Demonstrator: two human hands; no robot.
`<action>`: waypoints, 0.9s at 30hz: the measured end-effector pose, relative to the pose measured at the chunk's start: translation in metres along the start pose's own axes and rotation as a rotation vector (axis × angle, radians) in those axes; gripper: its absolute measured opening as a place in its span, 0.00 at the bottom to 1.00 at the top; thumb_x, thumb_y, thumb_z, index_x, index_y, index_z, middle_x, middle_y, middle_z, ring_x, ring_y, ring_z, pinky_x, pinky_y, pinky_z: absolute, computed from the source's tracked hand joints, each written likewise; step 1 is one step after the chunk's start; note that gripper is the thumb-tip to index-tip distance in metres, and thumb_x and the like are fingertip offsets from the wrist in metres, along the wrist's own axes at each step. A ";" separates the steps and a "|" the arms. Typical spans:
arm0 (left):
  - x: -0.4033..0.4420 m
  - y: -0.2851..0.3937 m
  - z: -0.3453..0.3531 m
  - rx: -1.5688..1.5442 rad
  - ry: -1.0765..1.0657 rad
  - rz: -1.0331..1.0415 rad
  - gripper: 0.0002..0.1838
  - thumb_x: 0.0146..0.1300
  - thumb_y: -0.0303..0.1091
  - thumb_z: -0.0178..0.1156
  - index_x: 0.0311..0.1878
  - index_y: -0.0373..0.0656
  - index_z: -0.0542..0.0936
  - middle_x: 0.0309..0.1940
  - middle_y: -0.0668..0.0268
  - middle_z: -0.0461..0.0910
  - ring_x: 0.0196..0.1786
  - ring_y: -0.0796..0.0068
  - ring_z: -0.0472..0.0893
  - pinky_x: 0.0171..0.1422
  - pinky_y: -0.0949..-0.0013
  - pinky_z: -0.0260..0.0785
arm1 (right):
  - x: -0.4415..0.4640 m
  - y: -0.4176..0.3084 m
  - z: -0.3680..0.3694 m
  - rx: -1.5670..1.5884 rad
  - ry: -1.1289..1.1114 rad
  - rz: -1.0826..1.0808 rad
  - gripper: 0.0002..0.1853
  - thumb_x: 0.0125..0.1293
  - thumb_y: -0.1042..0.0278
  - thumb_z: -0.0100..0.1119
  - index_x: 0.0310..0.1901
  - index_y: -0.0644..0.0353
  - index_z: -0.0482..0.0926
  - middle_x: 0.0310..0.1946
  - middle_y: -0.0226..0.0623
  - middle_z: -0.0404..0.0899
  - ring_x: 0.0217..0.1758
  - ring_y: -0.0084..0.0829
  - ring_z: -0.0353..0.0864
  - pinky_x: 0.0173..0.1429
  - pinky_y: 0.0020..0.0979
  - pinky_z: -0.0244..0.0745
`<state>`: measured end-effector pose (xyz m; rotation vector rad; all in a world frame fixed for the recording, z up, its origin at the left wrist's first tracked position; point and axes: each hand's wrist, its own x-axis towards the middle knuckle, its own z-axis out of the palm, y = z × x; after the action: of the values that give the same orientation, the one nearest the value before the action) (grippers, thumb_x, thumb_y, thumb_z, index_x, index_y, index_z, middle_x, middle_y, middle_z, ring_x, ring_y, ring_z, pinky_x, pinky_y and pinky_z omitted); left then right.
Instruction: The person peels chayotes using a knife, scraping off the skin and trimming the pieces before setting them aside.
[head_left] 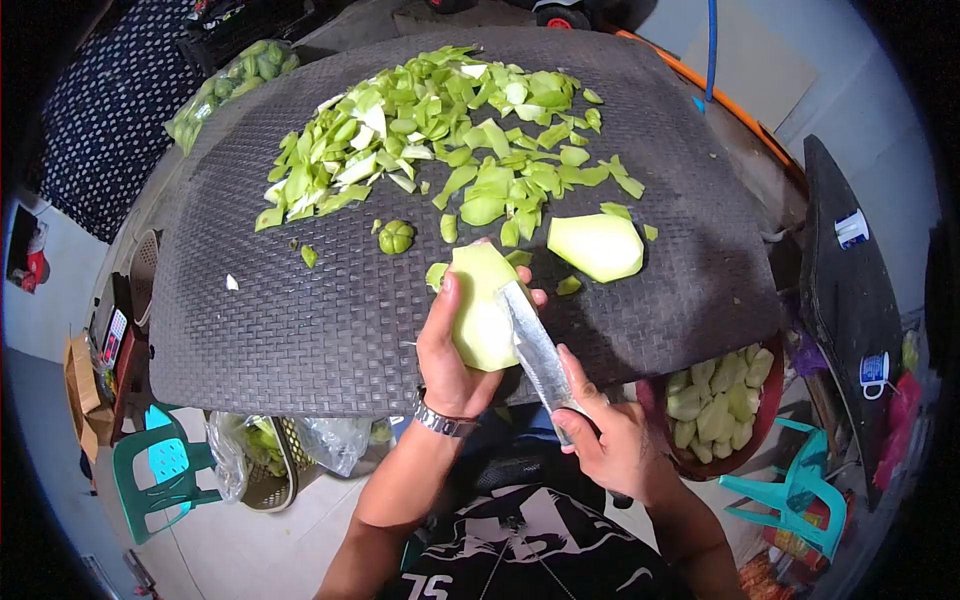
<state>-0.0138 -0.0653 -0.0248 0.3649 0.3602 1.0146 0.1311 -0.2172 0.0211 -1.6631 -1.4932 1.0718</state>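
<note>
My left hand (452, 345) is wrapped round a peeled pale green vegetable (483, 310) near the front edge of the dark woven table (250, 330). In my right hand (610, 430) is a knife (540, 355), its broad blade lying against the vegetable's right side. Another peeled vegetable (597, 248) rests on the table to the right. Behind my hands a wide heap of green peelings (400, 130) spreads over the table. A small green cut end (396, 237) lies left of the held vegetable.
Below the table's front right edge stands a red basin (680, 455) of peeled vegetables. A basket (272, 490) and a green chair (140, 480) are at the lower left, a teal stool (800, 485) at the lower right. A bag of green vegetables (230, 90) lies beyond the left edge.
</note>
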 end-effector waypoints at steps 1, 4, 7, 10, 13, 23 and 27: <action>-0.001 -0.001 0.000 -0.011 0.004 0.003 0.31 0.80 0.56 0.54 0.75 0.44 0.70 0.55 0.46 0.82 0.54 0.45 0.84 0.65 0.46 0.77 | -0.001 0.003 0.005 0.011 0.007 0.008 0.38 0.79 0.72 0.59 0.86 0.46 0.55 0.31 0.48 0.88 0.31 0.37 0.92 0.40 0.39 0.86; -0.002 -0.004 -0.002 -0.022 -0.001 0.019 0.32 0.81 0.57 0.52 0.75 0.44 0.70 0.56 0.47 0.82 0.55 0.46 0.84 0.66 0.48 0.77 | -0.002 0.009 0.009 0.047 0.020 0.017 0.38 0.80 0.72 0.59 0.86 0.46 0.55 0.31 0.49 0.88 0.31 0.38 0.92 0.40 0.39 0.86; -0.004 -0.008 -0.004 -0.015 0.008 0.044 0.32 0.82 0.58 0.51 0.75 0.44 0.69 0.58 0.48 0.83 0.57 0.47 0.86 0.67 0.48 0.77 | -0.003 0.013 0.013 0.084 0.022 0.017 0.38 0.80 0.72 0.59 0.86 0.46 0.55 0.33 0.50 0.87 0.32 0.38 0.92 0.40 0.39 0.86; -0.008 -0.013 0.003 -0.052 0.051 0.093 0.31 0.81 0.58 0.51 0.72 0.42 0.73 0.57 0.48 0.83 0.57 0.47 0.84 0.71 0.44 0.73 | -0.004 0.013 0.017 0.080 0.027 0.011 0.38 0.80 0.72 0.59 0.86 0.47 0.54 0.35 0.52 0.88 0.32 0.38 0.92 0.40 0.39 0.85; -0.009 -0.017 0.005 -0.085 0.056 0.141 0.32 0.81 0.59 0.50 0.70 0.39 0.74 0.57 0.48 0.83 0.59 0.47 0.84 0.74 0.43 0.72 | -0.004 0.013 0.022 0.092 0.047 0.006 0.38 0.80 0.72 0.59 0.86 0.48 0.54 0.38 0.53 0.88 0.32 0.38 0.92 0.40 0.38 0.85; -0.011 -0.001 0.000 -0.035 0.007 0.098 0.33 0.65 0.33 0.61 0.74 0.39 0.70 0.64 0.49 0.79 0.62 0.45 0.82 0.75 0.41 0.71 | -0.016 0.015 0.016 0.676 -0.253 0.252 0.33 0.84 0.71 0.51 0.85 0.55 0.55 0.31 0.35 0.82 0.26 0.21 0.80 0.31 0.29 0.79; -0.011 0.005 0.004 -0.175 -0.071 0.070 0.37 0.61 0.29 0.61 0.77 0.44 0.68 0.63 0.51 0.78 0.62 0.46 0.81 0.72 0.43 0.74 | -0.019 0.007 0.009 0.676 -0.360 0.293 0.28 0.86 0.68 0.45 0.84 0.57 0.58 0.29 0.30 0.77 0.24 0.16 0.73 0.29 0.24 0.73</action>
<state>-0.0209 -0.0731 -0.0177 0.2564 0.1939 1.0898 0.1256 -0.2377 0.0138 -1.2563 -0.9188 1.8644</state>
